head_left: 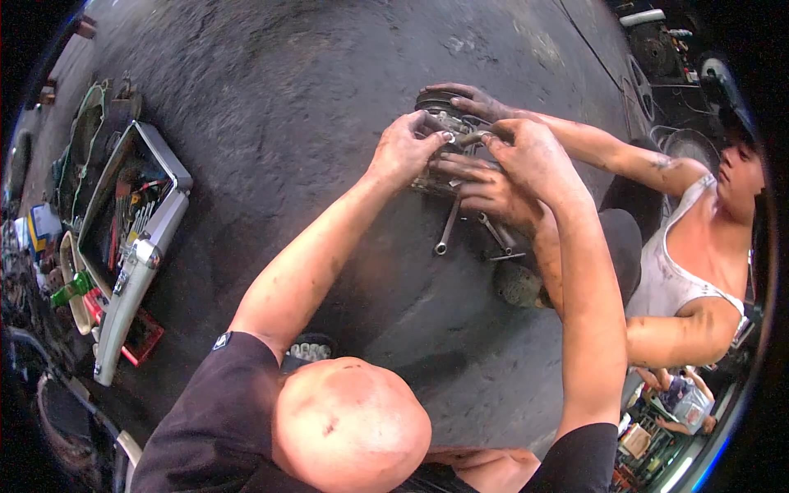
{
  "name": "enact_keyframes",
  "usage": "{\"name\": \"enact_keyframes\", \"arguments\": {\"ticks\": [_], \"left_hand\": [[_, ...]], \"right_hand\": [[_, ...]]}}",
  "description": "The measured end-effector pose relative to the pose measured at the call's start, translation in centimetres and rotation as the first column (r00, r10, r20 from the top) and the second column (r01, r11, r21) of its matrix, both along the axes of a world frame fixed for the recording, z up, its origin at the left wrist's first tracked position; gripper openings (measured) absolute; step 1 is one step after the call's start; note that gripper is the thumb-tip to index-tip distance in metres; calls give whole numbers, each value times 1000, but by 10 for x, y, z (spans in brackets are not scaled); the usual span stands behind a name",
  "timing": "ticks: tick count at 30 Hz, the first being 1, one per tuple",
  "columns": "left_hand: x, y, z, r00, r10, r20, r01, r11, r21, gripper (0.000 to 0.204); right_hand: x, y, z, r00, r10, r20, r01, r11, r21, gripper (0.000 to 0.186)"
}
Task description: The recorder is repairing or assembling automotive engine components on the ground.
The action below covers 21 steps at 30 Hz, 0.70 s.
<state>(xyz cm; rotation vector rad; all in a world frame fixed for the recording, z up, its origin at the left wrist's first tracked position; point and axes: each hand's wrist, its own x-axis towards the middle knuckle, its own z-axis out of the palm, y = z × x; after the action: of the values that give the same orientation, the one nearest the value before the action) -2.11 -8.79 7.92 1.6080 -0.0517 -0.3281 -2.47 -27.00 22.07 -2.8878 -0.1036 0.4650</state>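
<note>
A greasy metal engine part with a black grooved pulley (437, 100) rests on the dark floor, ringed by hands. My left hand (404, 152) is closed at its near side, thumb and fingers pinching by a small shiny round end (449, 137). What exactly they grip is partly hidden. Opposite it, my right hand (534, 156) pinches a short dark rod-like piece (472, 138) lying across the part. A co-worker's hand (477, 103) lies on the pulley, and the co-worker's other hand (497, 191) presses the part's near side, below my right hand.
A combination wrench (448, 226) and several other metal tools (496, 234) lie beside the part. At left, an open silver tool case (168, 215) holds hand tools, with a green bottle (76, 289) nearby. A co-worker in a white tank top (686, 246) crouches at right.
</note>
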Motion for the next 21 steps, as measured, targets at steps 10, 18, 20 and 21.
{"name": "enact_keyframes", "arguments": {"ticks": [10,18,20,21], "left_hand": [[9,1,-12,994,70,-86,-84,983,-165,26],[15,-6,-5,982,156,-104,-165,983,-84,30],[19,-7,-6,978,150,-144,-170,976,-137,27],[20,-8,-7,978,147,-150,-168,977,-135,27]], "right_hand": [[1,25,-8,999,23,43,-25,998,50,30],[21,20,-17,989,149,16,-149,986,72,29],[22,19,-21,978,198,57,-202,977,68,29],[21,20,-23,983,175,47,-177,984,37,28]]}}
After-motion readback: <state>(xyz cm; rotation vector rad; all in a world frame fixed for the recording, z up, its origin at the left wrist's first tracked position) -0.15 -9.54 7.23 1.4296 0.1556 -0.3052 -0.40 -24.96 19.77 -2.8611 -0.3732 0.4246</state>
